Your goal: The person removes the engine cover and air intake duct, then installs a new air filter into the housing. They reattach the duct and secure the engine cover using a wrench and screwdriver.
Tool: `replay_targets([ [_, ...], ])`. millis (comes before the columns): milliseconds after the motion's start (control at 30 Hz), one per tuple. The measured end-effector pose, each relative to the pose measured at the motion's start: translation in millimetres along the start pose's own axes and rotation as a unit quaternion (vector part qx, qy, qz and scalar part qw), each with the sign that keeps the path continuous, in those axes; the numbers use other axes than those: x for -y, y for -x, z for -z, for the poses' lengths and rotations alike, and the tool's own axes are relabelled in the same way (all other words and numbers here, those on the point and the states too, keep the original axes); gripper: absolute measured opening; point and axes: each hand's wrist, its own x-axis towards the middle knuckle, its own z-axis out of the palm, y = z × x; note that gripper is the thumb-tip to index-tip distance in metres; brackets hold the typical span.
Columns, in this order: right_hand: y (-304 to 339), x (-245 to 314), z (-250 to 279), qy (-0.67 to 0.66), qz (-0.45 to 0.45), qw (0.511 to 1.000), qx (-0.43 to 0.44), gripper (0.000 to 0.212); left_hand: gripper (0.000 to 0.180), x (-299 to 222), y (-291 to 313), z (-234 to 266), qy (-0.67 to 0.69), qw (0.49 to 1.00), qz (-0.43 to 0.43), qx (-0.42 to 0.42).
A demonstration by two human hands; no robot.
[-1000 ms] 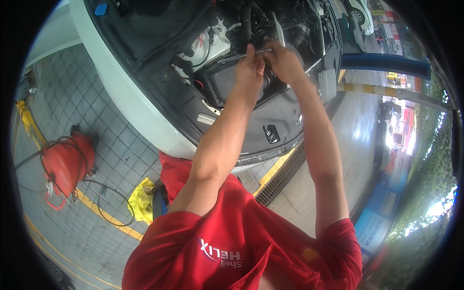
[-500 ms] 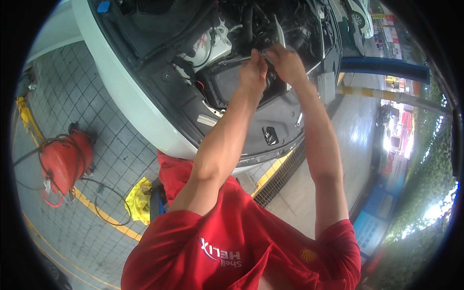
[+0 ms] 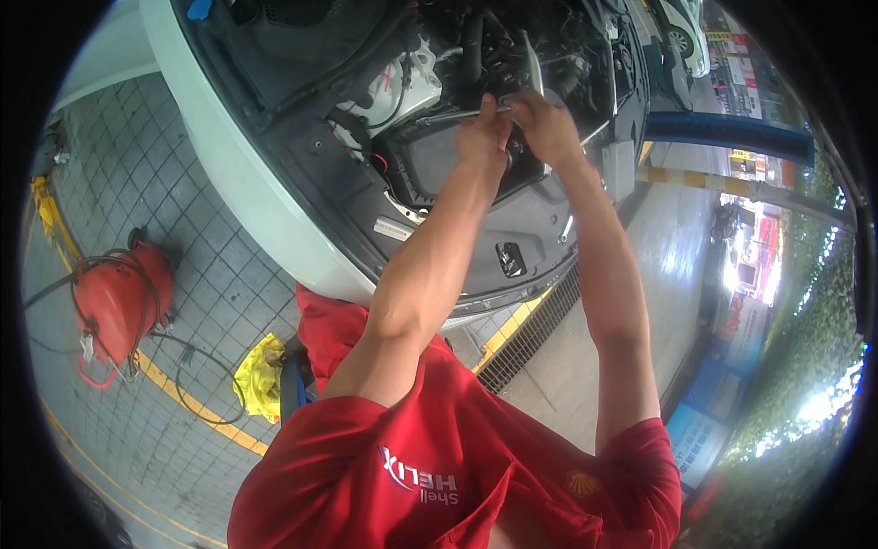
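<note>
Both hands are together over the engine bay [image 3: 540, 206] of a white car with its bonnet up. My left hand [image 3: 482, 142] is closed, thumb raised, round a thin silvery metal rod [image 3: 448, 117] that sticks out to its left. Close beside it, my right hand [image 3: 549, 133] has its fingers curled at the rod's right end; its fingertips are partly hidden. Under my hands lies a black ribbed box-shaped housing [image 3: 421, 160]. A white reservoir [image 3: 416, 82] sits to the left, with hoses around it.
The white fender [image 3: 238, 174] runs along the left of the bay. On the tiled floor stand a red hose reel [image 3: 123, 297] with a looped dark hose and a yellow bag [image 3: 261, 380]. A floor grating [image 3: 530, 329] crosses below the car's front. Blue post [image 3: 732, 133] at right.
My hands have shifted slightly, and more of the metal rod now shows between and beside them. The view has moved a little; the arms keep nearly the same pose.
</note>
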Motion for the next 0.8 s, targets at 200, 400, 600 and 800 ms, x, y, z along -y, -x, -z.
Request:
replay_targets([
  [200,-6,-16,-13,0.172,-0.024,0.983,0.059,0.061,0.019,5,2,14,0.084,0.991,0.010,0.105],
  [400,5,-7,-1,-0.079,0.022,0.997,-0.006,0.047,0.019,9,-3,9,0.022,0.999,-0.010,0.027],
  [600,0,-1,-2,0.044,-0.046,0.997,0.045,0.031,0.019,4,4,1,0.098,0.994,0.010,0.045],
  [800,-3,-10,-12,0.106,-0.022,0.994,0.032,0.061,0.013,5,9,8,0.075,0.995,0.000,0.068],
])
